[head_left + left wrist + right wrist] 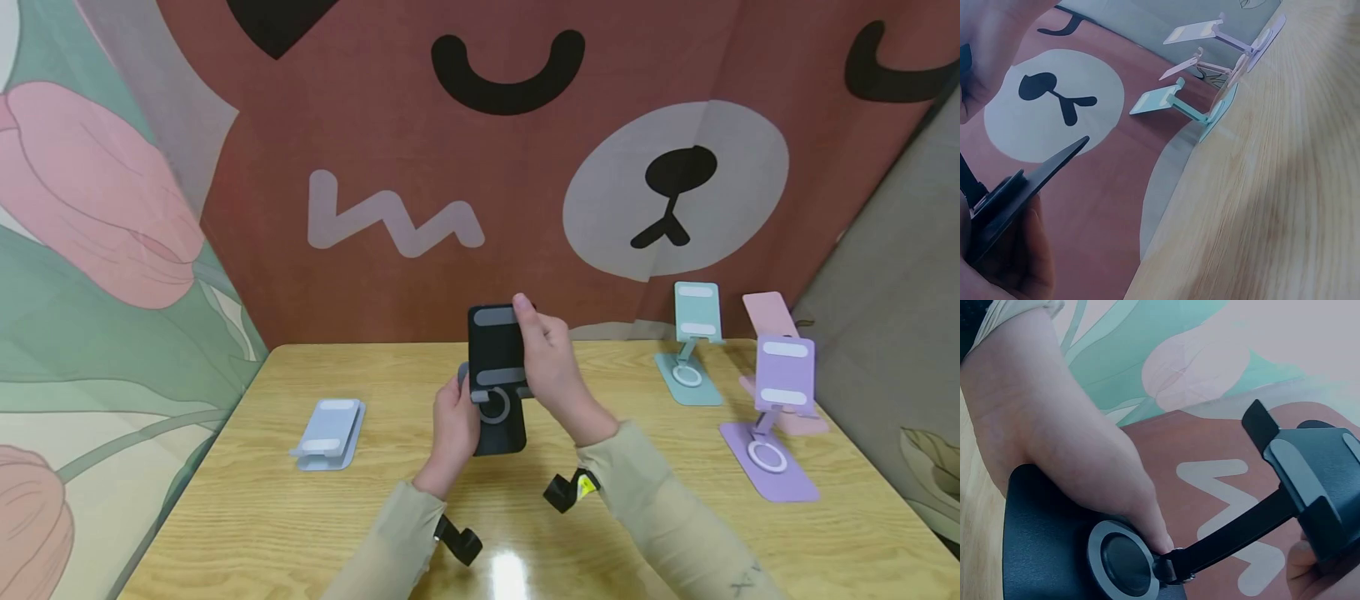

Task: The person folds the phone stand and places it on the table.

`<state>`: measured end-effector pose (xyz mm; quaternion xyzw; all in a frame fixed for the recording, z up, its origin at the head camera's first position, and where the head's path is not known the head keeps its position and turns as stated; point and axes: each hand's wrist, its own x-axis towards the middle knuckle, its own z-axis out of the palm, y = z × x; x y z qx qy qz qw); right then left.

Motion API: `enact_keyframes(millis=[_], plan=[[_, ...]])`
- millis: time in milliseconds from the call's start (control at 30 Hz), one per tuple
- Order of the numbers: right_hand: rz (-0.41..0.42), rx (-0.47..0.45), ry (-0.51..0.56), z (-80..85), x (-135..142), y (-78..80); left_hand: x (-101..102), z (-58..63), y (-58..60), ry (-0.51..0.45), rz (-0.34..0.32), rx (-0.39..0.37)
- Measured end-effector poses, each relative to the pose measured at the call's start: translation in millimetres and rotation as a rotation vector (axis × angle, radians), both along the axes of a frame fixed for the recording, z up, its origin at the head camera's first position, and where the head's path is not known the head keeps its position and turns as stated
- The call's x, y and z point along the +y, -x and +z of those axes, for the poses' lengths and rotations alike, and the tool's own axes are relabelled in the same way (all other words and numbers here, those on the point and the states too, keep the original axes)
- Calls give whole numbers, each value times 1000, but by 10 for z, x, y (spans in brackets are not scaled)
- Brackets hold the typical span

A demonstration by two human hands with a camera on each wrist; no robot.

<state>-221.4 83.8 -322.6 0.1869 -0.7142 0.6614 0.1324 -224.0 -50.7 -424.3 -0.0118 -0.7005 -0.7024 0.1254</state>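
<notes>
A black phone stand [493,343] with grey pads and a grey ring is held up over the table between both hands. My left hand [455,423] grips its flat base [1047,531], with the thumb beside the hinge in the right wrist view. My right hand [557,371] pinches the upper plate by its right edge, thumb on the front. In the right wrist view the stand's arm [1235,532] is unfolded from the base, and the lipped plate [1319,469] sits at its far end. The left wrist view shows the base [1029,187] edge-on.
On the wooden table [247,517], a folded pale blue stand [330,432] lies at left. Unfolded teal [696,310], purple [784,371] and pink [769,312] stands occupy the right side, the pink one partly behind the purple. A printed bear curtain [390,292] hangs behind the table.
</notes>
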Motion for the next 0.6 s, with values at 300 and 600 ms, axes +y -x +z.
enact_keyframes(millis=[300,600], plan=[[-46,89,-1,-50,-62,-10,0,3,-2,28,38,-10],[-83,3,8,-95,-67,2,-62,-3,8,58,29,64]])
